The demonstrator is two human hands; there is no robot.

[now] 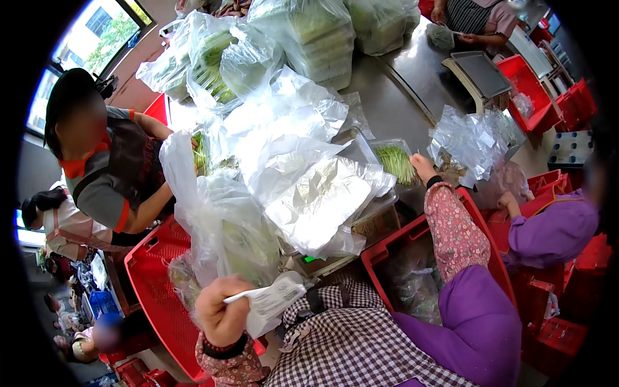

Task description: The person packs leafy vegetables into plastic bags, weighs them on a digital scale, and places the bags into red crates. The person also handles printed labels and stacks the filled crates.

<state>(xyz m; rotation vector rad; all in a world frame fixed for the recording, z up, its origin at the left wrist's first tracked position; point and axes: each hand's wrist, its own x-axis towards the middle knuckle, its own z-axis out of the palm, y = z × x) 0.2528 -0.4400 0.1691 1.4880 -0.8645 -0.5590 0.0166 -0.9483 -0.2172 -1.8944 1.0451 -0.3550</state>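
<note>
My left hand (222, 309) is closed around white printed paper (273, 302), which looks like a strip of labels, held low above my checked apron. Across the table, my right hand (422, 168) grips the right edge of a clear plastic tray of thin green sprouts (395, 162); its fingertips are partly hidden. Between my hands lies a heap of clear plastic bags (314, 193), spread over a scale (375, 227). A tall, filled plastic bag (237, 237) stands on the near left, its contents blurred by the film.
Red crates flank me, one at left (157, 271) and one at right (370, 261) with plastic-wrapped goods inside. Large bags of stacked trays (309, 43) stand on the metal table (372, 87). Co-workers are at the left (121, 179), far right (546, 232) and back (476, 24).
</note>
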